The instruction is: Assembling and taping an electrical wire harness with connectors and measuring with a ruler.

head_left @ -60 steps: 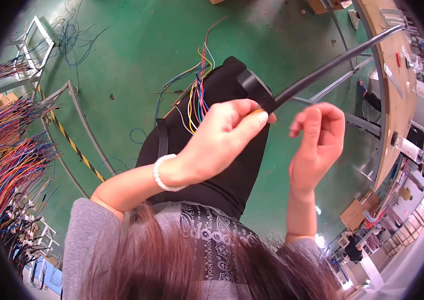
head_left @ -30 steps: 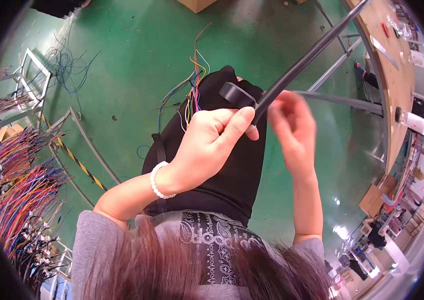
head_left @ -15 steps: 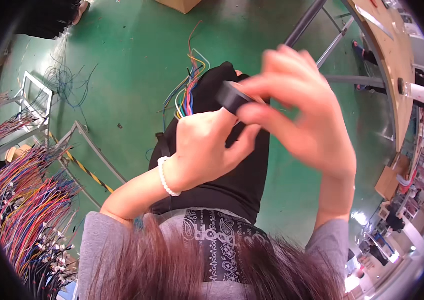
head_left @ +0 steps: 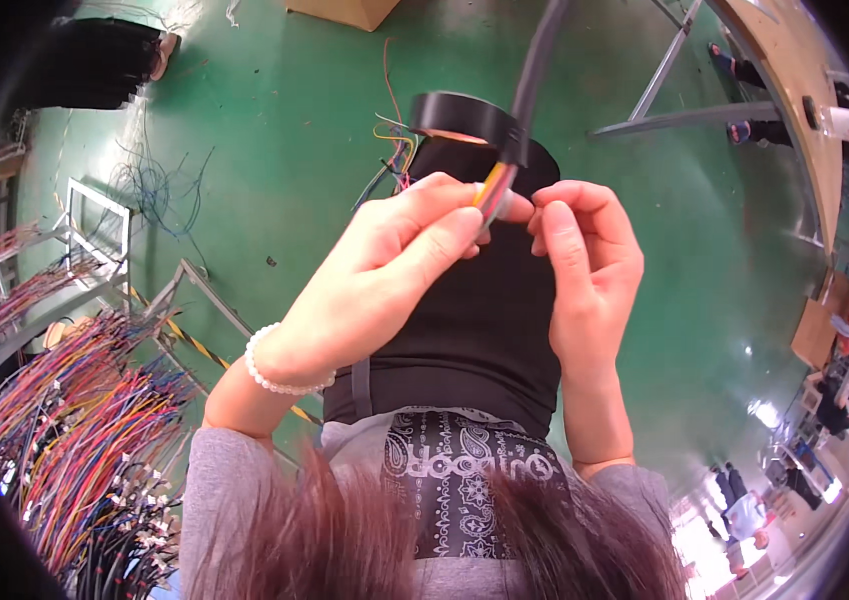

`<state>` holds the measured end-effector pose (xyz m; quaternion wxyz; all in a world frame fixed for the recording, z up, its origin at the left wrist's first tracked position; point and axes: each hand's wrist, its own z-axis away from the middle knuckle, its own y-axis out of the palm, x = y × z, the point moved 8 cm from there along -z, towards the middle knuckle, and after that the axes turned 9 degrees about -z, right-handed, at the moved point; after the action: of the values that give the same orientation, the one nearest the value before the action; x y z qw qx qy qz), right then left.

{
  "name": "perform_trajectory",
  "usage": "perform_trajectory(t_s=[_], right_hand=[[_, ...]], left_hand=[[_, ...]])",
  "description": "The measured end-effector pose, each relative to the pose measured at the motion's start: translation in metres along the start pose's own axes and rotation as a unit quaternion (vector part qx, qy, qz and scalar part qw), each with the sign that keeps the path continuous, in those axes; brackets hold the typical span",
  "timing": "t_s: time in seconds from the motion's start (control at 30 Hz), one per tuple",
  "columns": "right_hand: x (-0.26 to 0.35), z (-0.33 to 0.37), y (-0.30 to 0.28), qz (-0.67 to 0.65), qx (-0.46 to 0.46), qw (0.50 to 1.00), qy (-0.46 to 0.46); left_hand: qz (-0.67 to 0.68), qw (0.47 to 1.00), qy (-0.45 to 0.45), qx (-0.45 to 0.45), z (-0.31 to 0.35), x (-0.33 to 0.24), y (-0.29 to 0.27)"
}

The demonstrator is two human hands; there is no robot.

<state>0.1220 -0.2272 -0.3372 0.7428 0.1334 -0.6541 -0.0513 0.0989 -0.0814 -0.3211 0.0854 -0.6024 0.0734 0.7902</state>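
My left hand (head_left: 370, 275), with a white bead bracelet at the wrist, is closed round a bundle of coloured wires (head_left: 494, 186). Yellow and reddish wires show between its thumb and fingers. Beyond them the bundle runs into a long black sleeve (head_left: 537, 70) that reaches up out of view. A roll of black tape (head_left: 465, 115) hangs at the sleeve's near end, to its left. Thumb and fingers of my right hand (head_left: 595, 270) are pinched together beside my left fingertips; whatever lies between them is too small to make out.
Loose wire ends (head_left: 400, 150) stick out past my left hand, over my dark-clad lap. Many coloured wires (head_left: 95, 430) hang on a rack at the left, near a metal frame (head_left: 100, 210). A wooden table (head_left: 795, 110) curves along the right. A cardboard box (head_left: 350, 10) stands ahead.
My right hand has left the tape roll and come down beside my left fingertips. The roll now hangs at the sleeve. My left hand has turned, showing the wires in its grip.
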Motion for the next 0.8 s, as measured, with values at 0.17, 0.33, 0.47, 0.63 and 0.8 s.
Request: perform_trajectory(t_s=[0.17,0.33,0.47,0.63,0.8], right_hand=[[0.004,0.004,0.004,0.035,0.023,0.999,0.032],[-0.003,-0.005,0.017,-0.007,0.039,0.994,0.104],[-0.009,-0.007,0.015,0.015,0.044,0.990,0.133],[-0.028,-0.007,0.007,-0.091,0.056,0.976,0.188],[-0.037,-0.003,0.018,-0.197,0.063,0.946,0.249]], left_hand=[[0.099,0.993,-0.047,-0.042,0.006,0.020,-0.002],[0.094,0.993,-0.028,-0.071,0.006,0.022,-0.001],[0.078,0.991,-0.015,-0.107,0.005,0.023,-0.007],[0.082,0.992,-0.033,-0.088,0.004,0.028,-0.012],[0.079,0.989,-0.084,-0.088,0.003,0.032,-0.017]])
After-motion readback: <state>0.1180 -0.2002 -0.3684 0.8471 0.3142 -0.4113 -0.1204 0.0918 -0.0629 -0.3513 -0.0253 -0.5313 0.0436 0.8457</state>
